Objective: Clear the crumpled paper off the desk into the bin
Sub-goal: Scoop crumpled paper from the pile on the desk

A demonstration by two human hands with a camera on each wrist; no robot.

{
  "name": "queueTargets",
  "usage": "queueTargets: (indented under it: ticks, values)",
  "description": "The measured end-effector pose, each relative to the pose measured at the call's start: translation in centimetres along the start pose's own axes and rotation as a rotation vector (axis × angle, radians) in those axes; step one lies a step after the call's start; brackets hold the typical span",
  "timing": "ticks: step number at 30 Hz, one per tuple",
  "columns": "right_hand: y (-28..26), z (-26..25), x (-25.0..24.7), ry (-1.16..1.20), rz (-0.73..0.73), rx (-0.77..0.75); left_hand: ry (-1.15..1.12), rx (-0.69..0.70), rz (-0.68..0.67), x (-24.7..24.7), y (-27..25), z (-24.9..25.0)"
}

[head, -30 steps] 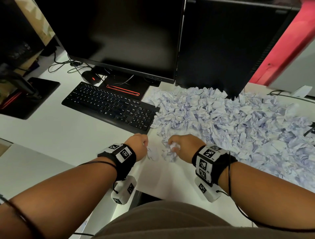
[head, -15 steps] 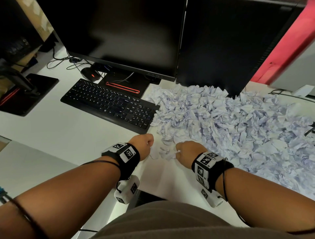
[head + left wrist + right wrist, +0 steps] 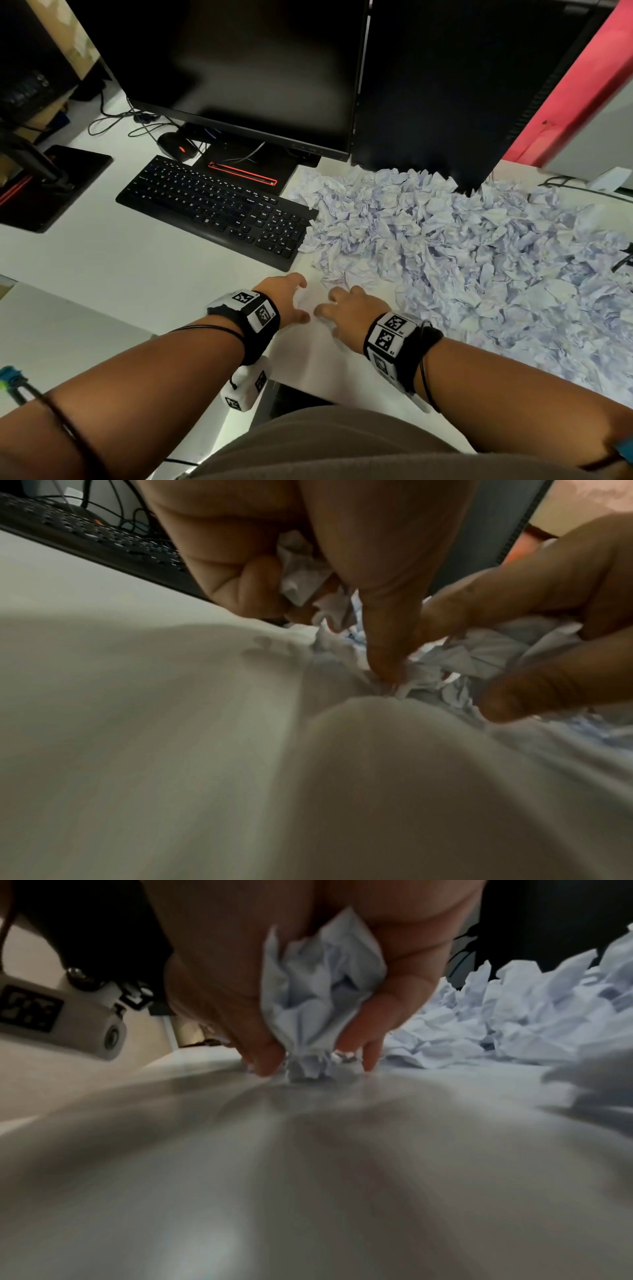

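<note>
Both hands [image 3: 310,308] nearer — paper [image 3: 322,988] clutched

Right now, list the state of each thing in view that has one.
left hand: gripping crumpled paper.
right hand: gripping a paper wad against the desk.
paper pile: heaped on the desk, uncleared.
monitors: screens dark.
keyboard: flat, untouched.

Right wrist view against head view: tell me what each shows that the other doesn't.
Only the right wrist view shows the crumpled paper wad gripped inside the right hand, fingertips on the desk. Only the head view shows the keyboard, the monitors, and the left hand. Both show the paper pile on the white desk.
</note>
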State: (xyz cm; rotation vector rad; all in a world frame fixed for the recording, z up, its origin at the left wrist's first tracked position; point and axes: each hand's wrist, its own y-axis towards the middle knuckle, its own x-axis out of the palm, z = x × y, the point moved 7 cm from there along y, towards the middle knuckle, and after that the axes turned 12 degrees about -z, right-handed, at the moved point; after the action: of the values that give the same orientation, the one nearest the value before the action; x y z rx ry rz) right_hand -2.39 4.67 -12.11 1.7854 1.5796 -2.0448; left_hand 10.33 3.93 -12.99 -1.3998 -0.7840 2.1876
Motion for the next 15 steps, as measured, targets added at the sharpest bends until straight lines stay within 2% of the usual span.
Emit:
queueTargets:
  ticks: [6,11,13,15]
  values:
    - [-0.1,1.9,-0.1,0.079,-0.023,0.042,0.067,-0.016,-0.019,0.3,0.1,-0.2]
    - [-1.1,4.3,-2.2,0.302,0.129,0.106,0.031,-0.012,0.008,-0.3,0.1,0.1]
    - [-1.6,5.6,-2.9,0.363,0.194,0.156,0.019,0.021,0.037,-0.9,0.1,0.6]
    - [-1.6,6.5,-3.1,0.401,0.195,0.205,-0.002,0.078,0.099,-1.6,0.2,1.5]
